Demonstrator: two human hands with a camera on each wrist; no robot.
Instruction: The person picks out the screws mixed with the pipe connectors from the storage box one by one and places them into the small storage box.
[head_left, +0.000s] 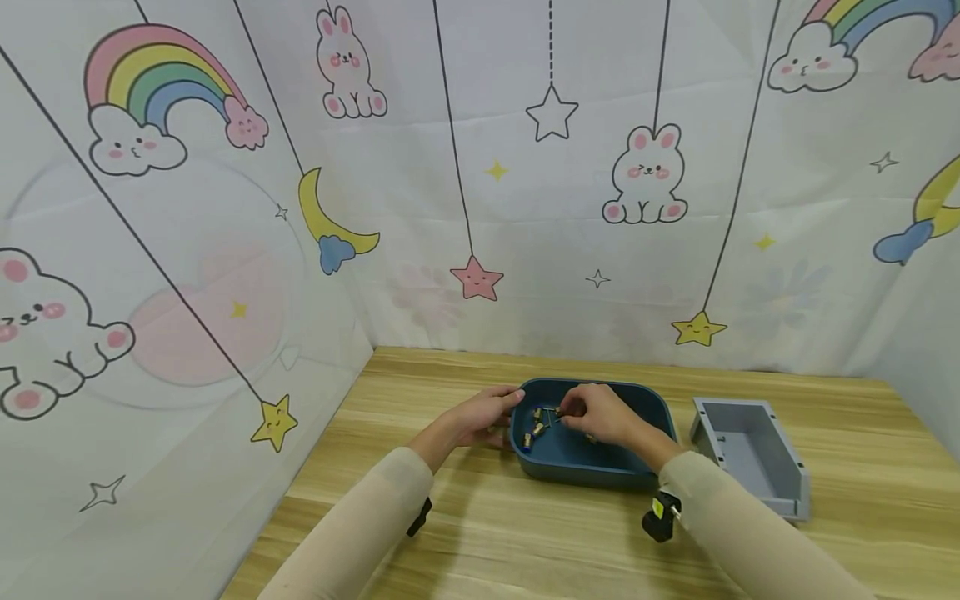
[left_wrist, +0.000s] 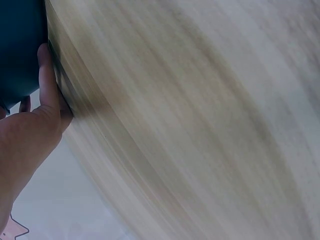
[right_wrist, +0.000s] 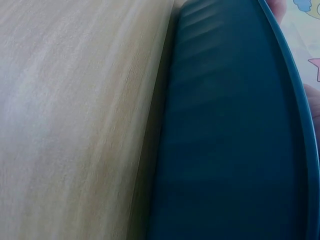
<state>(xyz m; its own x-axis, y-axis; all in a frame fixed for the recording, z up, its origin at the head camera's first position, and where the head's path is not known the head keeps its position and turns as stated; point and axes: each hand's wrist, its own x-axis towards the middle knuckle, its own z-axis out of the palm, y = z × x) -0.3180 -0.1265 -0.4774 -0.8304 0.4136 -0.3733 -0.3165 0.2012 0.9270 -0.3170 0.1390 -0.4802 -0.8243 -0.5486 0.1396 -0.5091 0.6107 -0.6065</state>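
A dark blue tray with rounded corners stands on the wooden table. My left hand lies against its left end, fingers fairly straight, fingertips at the rim. In the left wrist view the thumb lies along the tray's outer wall. My right hand reaches down inside the tray, thumb and fingers drawn together at a small brass-coloured metal piece, largely hidden by the fingertips. Several similar pieces lie left of it, among them a blue-ended one and a brass-coloured one.
A grey open box stands on the table right of the tray, close to the right forearm. A white cloth printed with rabbits, stars and rainbows hangs behind and at the left. Each wrist wears a small black camera.
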